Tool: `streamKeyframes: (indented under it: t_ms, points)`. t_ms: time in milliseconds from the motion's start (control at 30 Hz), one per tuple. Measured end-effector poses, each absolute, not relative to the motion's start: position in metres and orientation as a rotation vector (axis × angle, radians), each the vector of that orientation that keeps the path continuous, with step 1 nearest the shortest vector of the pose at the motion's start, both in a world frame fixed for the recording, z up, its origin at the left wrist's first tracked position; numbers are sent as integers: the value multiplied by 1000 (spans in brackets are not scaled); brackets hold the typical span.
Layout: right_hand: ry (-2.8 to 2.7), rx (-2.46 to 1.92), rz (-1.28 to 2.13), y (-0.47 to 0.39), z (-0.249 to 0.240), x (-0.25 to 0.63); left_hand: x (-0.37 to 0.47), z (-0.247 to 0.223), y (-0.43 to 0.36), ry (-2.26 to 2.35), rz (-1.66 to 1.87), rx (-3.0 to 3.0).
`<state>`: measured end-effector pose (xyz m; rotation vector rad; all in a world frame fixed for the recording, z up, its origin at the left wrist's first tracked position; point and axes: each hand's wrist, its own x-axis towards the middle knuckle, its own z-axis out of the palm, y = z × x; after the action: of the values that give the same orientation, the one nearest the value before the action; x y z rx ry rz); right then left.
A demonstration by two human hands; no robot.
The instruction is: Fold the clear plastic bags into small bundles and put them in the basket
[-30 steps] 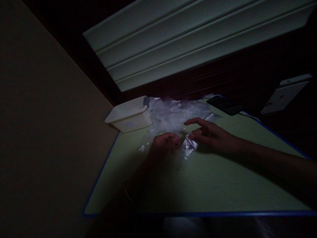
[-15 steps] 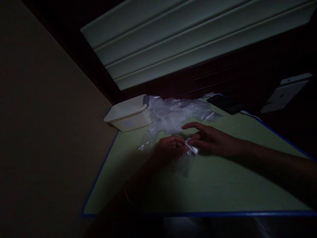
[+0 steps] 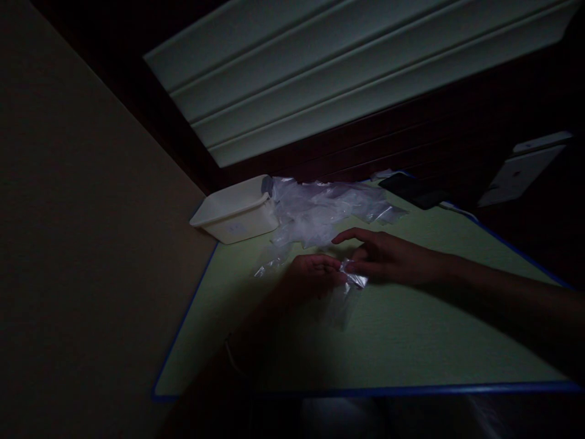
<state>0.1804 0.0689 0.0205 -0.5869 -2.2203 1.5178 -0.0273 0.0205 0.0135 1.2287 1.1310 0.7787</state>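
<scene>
Apparently to steady it, the right hand (image 3: 381,257) pinches a clear bag (image 3: 358,281) by its far edge, index finger extended; the left hand (image 3: 313,275) meets the bag's nine o'clock side, though gloom hides whether it grips. From there, a pile of bags (image 3: 315,210) lies at eleven o'clock on the surface (image 3: 411,341), probably for easy reach, a white box (image 3: 249,224) at ten.

The right hand (image 3: 390,257) pinched a small clear bag (image 3: 343,305) over the green tabletop (image 3: 420,341), the left hand (image 3: 311,275) at its edge. Beyond, a heap of clear plastic (image 3: 315,207) lay beside a pale bin (image 3: 242,224).
</scene>
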Motion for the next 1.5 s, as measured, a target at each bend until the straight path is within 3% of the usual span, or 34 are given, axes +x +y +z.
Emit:
streamKeyframes:
  t_ms: [433,667,933,1500]
  points:
    - [-2082,-765,1352,62,21,170,-21,6,18,1347,882,1333]
    - [-1739,-857,1450,65,18,166,-20,9,18,1339,983,1250]
    - [-1742,-870,1694,66,12,167,-22,9,21,1310,1147,1118]
    - [-1820,-862,1618,62,17,165,-20,10,20,1424,1164,1288]
